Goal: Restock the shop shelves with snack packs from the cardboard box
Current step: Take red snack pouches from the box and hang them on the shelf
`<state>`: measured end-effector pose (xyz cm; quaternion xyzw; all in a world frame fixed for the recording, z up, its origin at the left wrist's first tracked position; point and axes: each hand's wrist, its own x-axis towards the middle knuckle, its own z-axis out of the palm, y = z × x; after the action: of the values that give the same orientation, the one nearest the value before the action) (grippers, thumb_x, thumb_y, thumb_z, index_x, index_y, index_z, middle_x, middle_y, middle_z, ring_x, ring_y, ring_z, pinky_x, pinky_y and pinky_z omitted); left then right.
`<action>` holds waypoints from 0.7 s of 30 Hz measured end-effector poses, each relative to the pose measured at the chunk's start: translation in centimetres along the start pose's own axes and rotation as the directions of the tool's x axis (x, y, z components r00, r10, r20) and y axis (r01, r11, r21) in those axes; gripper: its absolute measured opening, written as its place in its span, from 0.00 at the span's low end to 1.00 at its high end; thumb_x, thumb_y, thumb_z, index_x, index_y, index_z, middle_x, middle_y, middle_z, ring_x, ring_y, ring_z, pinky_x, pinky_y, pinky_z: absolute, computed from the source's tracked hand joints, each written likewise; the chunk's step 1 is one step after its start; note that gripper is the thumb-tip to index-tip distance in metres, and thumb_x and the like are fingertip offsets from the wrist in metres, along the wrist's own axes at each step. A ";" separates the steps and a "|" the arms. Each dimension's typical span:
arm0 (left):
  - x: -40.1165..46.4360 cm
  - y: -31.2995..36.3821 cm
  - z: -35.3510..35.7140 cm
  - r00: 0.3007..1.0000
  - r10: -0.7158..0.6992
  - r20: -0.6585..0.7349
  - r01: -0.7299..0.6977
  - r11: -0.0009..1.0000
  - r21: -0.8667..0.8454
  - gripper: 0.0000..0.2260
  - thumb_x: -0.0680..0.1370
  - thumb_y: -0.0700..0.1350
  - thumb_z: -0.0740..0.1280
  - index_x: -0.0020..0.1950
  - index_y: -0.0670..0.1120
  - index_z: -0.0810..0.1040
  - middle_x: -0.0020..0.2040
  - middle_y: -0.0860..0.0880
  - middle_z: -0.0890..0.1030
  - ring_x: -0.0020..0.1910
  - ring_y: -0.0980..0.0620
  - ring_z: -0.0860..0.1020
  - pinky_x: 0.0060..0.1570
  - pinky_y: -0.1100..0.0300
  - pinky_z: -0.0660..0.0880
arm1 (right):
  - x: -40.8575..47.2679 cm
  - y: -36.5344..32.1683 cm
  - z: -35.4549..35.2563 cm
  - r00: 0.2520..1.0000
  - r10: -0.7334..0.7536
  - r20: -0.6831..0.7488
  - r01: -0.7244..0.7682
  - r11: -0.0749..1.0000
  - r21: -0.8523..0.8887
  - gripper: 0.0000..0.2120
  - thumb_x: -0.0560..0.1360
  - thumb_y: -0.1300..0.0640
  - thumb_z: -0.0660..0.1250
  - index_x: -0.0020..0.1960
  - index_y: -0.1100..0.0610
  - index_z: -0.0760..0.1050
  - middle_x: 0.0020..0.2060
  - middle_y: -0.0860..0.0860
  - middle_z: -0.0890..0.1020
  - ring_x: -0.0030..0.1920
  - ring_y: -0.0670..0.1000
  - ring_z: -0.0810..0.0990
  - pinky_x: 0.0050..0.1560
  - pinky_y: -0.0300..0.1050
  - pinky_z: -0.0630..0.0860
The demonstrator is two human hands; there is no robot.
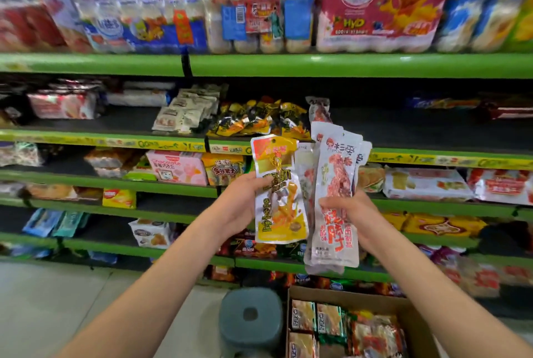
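Note:
My left hand (240,201) grips a yellow and silver snack pack (278,193), held upright in front of the shelves. Beside it my right hand (350,213) holds a fanned bunch of several long clear packs with red print (336,181), also upright. Both hands are at mid-height before the green shelves (115,138). The open cardboard box (372,298) stands on the floor below my right arm, with more snack packs (331,320) inside.
A grey plastic stool (251,320) stands on the floor left of the box. The shelf behind the hands carries yellow and black packs (253,121) and white packs (187,112). Bottled drinks in multipacks (375,11) fill the top shelf. Bare floor (57,300) lies at lower left.

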<state>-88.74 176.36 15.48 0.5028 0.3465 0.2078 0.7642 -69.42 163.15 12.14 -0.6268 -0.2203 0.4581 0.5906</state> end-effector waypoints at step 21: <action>12.3 4.5 -3.2 0.937 -0.072 0.343 0.103 0.992 -0.073 0.18 0.85 0.46 0.58 0.52 0.56 0.88 0.58 0.46 0.86 0.52 0.49 0.85 0.52 0.50 0.83 | 7.0 -2.9 2.7 0.990 -0.048 -0.134 0.053 0.998 0.034 0.31 0.68 0.65 0.78 0.67 0.53 0.70 0.51 0.52 0.87 0.48 0.55 0.87 0.41 0.48 0.82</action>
<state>-82.67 188.41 14.84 0.4802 0.2217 0.0992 0.8429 -67.46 170.92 13.01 -0.6392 -0.1875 0.4042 0.6268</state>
